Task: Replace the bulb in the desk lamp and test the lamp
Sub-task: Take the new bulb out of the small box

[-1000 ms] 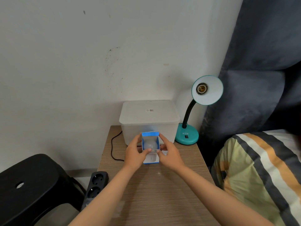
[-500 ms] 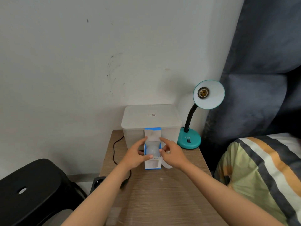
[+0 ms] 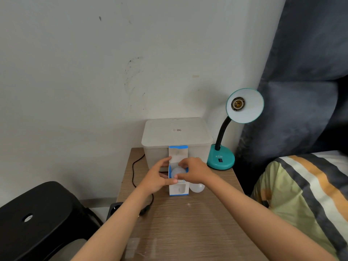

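Bulb (image 3: 177,171) and its small white and blue box (image 3: 178,187) are found at the middle of the wooden table (image 3: 188,223), just in front of a translucent lidded storage box (image 3: 177,136). The carton is stood upright with its top flap raised, and the rounded white bulb is seen inside the open mouth. The carton's left side is gripped by the left hand (image 3: 158,178), thumb across the front and fingers behind. The top of the bulb is pinched by the fingertips of the right hand (image 3: 194,170), curled over the opening. A second white bulb (image 3: 196,187) is laid on the table just right of the carton, partly hidden under the right wrist. To the far right, a teal desk lamp (image 3: 243,106) is stood with its shade turned toward the viewer and its socket (image 3: 237,104) bare. A black cable (image 3: 134,170) is trailed along the table's left edge, and a black stool (image 3: 37,213) is seen at the near left.
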The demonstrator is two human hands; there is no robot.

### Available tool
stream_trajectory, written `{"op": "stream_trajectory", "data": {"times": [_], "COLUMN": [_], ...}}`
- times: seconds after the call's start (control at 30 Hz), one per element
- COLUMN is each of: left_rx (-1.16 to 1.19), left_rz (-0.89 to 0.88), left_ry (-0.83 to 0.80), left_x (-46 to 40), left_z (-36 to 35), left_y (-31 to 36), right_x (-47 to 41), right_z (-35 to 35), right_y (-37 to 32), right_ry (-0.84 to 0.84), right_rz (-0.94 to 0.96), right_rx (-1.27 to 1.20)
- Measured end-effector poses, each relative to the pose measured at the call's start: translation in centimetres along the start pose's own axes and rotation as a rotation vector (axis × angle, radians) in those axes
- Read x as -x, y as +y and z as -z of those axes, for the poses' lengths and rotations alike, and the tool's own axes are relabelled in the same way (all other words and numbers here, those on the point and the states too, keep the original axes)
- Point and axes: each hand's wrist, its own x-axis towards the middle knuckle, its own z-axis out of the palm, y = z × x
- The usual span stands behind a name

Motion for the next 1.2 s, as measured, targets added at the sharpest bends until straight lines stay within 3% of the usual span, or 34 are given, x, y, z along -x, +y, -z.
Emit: {"op": "stream_trajectory", "data": {"times": [0.1, 0.2, 0.47, 0.6, 0.7, 0.8, 0.9, 1.2], "left_rx": [0.018, 0.02, 0.041, 0.034, 0.055, 0.082, 0.111, 0.168], "left_rz": [0.001, 0.008, 0.003, -0.015, -0.042, -0.045, -0.037, -0.03], "left_ry": [0.004, 0.013, 0.064, 0.099, 0.127, 0.146, 0.161, 0.217], "left_x": [0.0, 0.1, 0.4, 0.5, 0.5, 0.7, 1.0, 0.7], "left_z": [0.0, 0.0, -0.4, -0.6, -0.9, -1.1, -1.3, -1.6], "left_y": [-0.3, -0.3, 0.1, -0.2, -0.6, -0.6, -0.3, -0.6], "right_x": [0.0, 0.7, 2.1, 2.4, 2.4, 2.5, 2.9, 4.0], "right_z": [-0.2, 0.0, 2.0, 3.4, 3.0, 2.2, 1.7, 1.0], "right_y": [0.0, -0.2, -0.6, -1.1, -0.9, -0.5, -0.7, -1.1], "right_ry": [0.023, 0.155, 0.462, 0.514, 0.487, 0.36, 0.266, 0.372], "right_rz": [-0.004, -0.011, -0.071, -0.142, -0.178, -0.19, -0.149, -0.041], "right_rx": [-0.07, -0.2, -0.703, -0.942, -0.745, -0.476, -0.36, -0.142]}}
